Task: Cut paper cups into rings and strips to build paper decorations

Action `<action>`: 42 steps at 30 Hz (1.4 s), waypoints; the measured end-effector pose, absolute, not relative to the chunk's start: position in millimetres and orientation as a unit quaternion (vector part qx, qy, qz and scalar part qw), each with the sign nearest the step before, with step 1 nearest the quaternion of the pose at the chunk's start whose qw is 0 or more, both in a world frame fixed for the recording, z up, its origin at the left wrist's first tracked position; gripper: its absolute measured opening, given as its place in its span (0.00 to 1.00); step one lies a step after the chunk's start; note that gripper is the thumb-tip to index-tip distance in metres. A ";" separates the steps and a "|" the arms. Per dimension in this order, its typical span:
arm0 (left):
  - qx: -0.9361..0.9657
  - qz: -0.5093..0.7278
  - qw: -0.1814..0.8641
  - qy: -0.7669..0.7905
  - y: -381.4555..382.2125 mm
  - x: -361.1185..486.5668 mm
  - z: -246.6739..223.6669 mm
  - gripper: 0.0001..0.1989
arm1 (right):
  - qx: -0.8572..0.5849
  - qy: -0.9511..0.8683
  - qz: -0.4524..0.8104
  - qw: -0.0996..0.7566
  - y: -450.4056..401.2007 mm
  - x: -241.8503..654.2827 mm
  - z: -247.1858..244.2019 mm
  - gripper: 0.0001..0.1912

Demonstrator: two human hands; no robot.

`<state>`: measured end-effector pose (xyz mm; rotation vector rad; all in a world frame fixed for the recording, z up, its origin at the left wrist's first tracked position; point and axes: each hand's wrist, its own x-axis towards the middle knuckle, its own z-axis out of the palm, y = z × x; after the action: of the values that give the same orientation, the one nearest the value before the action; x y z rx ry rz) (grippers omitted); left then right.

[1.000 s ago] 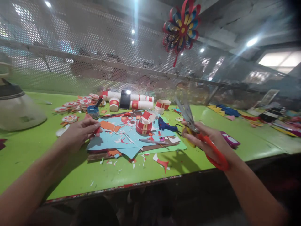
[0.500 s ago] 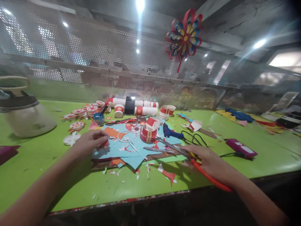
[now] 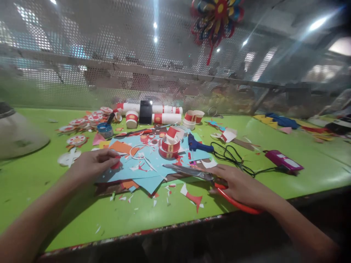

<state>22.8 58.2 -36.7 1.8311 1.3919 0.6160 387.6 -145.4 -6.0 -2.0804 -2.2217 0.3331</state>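
Observation:
My right hand [image 3: 233, 184] is closed on orange-handled scissors [image 3: 192, 171], whose blades point left over the paper and lie nearly together. Between the fingertips of my left hand [image 3: 95, 162] is a small red piece [image 3: 116, 163], held above the left edge of the light blue paper [image 3: 148, 181]. Red and white paper rings [image 3: 169, 148] are stacked on that paper, with a thin white loop [image 3: 139, 153] to their left. Just behind the scissors a blue glue gun [image 3: 200, 145] rests on its side. A red and white scrap [image 3: 192, 197] lies near the front edge.
Paper cups [image 3: 132, 119], a phone [image 3: 145, 112], a blue jar [image 3: 105, 130] and patterned discs [image 3: 77, 140] stand or lie behind. A purple box [image 3: 283, 160] with a black cord is right, a large pale container [image 3: 19, 133] left. A colourful paper flower [image 3: 221, 11] hangs above.
The scissor blades have swung from spread apart to nearly together. The view has tilted down a little. My left hand still has the red piece.

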 end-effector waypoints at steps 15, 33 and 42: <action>0.788 0.196 0.308 0.495 53.9 28.4 -35.7 0.22 | -0.663 -0.744 0.077 0.020 -131.2 401.1 -23.0 0.31; 0.823 0.146 0.223 0.502 53.5 31.3 -36.9 0.17 | -0.643 -0.764 0.041 0.040 -132.5 398.2 -31.5 0.25; 0.844 0.133 0.169 0.492 52.5 32.5 -37.1 0.16 | -0.634 -0.770 0.050 0.040 -139.3 398.5 -27.1 0.24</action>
<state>32.5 52.5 -37.1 2.3998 1.3978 0.3782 398.5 -139.3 -27.1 -1.9430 -2.3599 0.1545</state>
